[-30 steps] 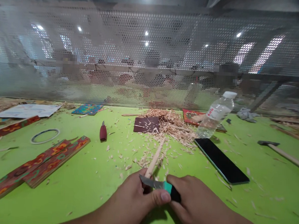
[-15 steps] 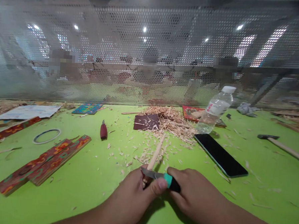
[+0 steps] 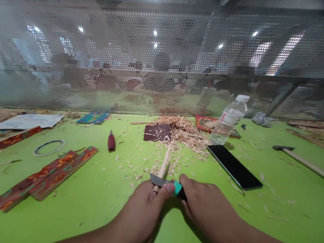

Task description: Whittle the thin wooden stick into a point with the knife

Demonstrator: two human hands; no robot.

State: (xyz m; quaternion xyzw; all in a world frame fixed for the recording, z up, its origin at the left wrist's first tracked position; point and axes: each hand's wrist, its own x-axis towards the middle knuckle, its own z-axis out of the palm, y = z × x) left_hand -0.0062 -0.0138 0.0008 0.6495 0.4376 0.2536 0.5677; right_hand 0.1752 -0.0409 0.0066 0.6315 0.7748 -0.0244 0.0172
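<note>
A pale wooden stick (image 3: 164, 161) points away from me, its near end gripped in my left hand (image 3: 143, 211). My right hand (image 3: 205, 201) is closed around the black and teal handle of a utility knife (image 3: 159, 180). The knife's blade lies across the stick, just beyond the left fingers. My left thumb presses near the base of the blade, by the teal collar. Wood shavings (image 3: 190, 134) are heaped past the far end of the stick, and a dark brown square sheet (image 3: 156, 132) lies beside them with chips on top.
On the left are painted wood strips (image 3: 47, 177), a tape roll (image 3: 49, 148) and a red-handled tool (image 3: 111, 142). To the right lie a phone (image 3: 234, 167), a tilted plastic bottle (image 3: 228, 119) and a hammer (image 3: 303, 159). A perforated metal screen (image 3: 125, 94) borders the table's back.
Along the stick, the knife blade has shifted slightly away from me and now lies flatter across it. Both hands keep their hold. The whole view has drifted a little.
</note>
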